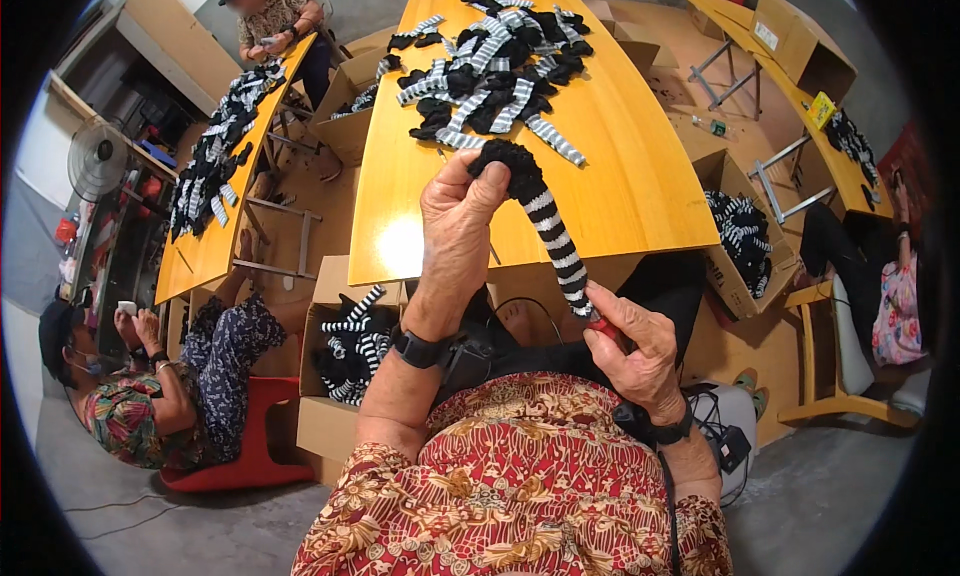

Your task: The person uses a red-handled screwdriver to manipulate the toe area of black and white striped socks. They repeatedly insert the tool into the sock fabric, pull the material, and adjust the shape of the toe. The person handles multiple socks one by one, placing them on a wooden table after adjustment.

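A black-and-white striped fabric tube (557, 244) with a fuzzy black plush end stretches slantwise between my hands, above the near edge of the table. My left hand (458, 211) is closed on the black end, pinching it between thumb and fingers. At the lower, narrow end, my right hand (632, 346) is closed round a small red piece (603, 326), perhaps a tool handle, which meets the tube's tip. The rest of that red piece is hidden by my fingers. Beyond my hands, a pile of similar striped pieces (490, 76), grey-and-white and black, covers the far part of the table.
The yellow table (620, 196) lies before me. Open cartons of striped pieces stand on the floor: one carton (320, 416) left, another carton (745, 301) right. Side tables (190, 266) hold more pieces. Other people sit at the left, far left and right. A fan (98, 161) stands left.
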`<state>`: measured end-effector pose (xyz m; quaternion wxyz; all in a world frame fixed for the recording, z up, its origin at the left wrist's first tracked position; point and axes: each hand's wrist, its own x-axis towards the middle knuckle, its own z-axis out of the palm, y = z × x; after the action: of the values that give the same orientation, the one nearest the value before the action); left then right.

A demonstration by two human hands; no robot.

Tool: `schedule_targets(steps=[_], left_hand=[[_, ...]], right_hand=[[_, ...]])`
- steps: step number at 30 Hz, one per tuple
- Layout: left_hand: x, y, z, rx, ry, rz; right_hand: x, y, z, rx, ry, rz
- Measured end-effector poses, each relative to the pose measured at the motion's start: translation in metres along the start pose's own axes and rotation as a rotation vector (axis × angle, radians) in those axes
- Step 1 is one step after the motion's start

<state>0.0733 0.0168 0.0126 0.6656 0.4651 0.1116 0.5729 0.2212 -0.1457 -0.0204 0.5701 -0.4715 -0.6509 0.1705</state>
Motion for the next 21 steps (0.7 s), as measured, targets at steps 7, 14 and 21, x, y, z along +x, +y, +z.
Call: schedule_targets(steps=[7, 14, 21], left_hand=[[0.010, -0.001, -0.004, 0.371, 0.127, 0.183], [0.012, 0.009, 0.020, 0.128, 0.062, 0.157], [0.016, -0.007, 0.020, 0.047, 0.037, 0.126]], right_hand=[[-0.002, -0.009, 0.000, 0.309, -0.074, 0.385], [-0.002, -0.008, 0.007, 0.526, 0.055, 0.407], [0.003, -0.002, 0.025, 0.548, 0.166, 0.366]])
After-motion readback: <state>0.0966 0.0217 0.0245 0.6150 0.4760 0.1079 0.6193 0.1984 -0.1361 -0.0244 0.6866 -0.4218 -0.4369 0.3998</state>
